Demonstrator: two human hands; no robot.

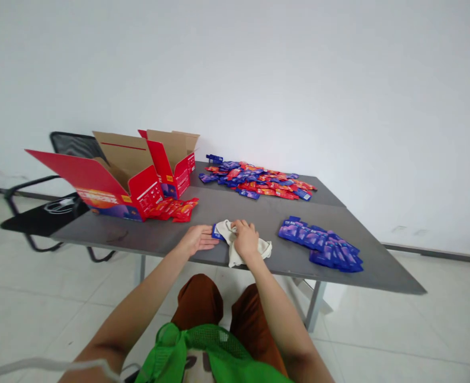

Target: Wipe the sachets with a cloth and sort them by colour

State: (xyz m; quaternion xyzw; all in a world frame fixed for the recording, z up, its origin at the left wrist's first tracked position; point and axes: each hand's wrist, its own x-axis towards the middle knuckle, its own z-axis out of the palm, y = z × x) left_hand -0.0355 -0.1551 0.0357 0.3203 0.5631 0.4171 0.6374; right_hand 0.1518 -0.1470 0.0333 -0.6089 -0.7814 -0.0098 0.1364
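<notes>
My left hand point(197, 238) lies flat on the grey table point(258, 215), fingers stretched toward a small blue packet point(216, 232) beside a cream cloth bag point(261, 249). My right hand point(245, 239) rests on top of the cream bag with its fingers curled into the fabric near the bag's mouth. The blue packet sits half under the cloth between both hands.
A row of blue packets point(321, 243) lies to the right. A mixed pile of red and blue packets point(258, 181) sits at the back. Two open red cartons point(134, 170) stand on the left, red packets point(174, 209) spilling beside them. A black chair point(47, 210) stands behind.
</notes>
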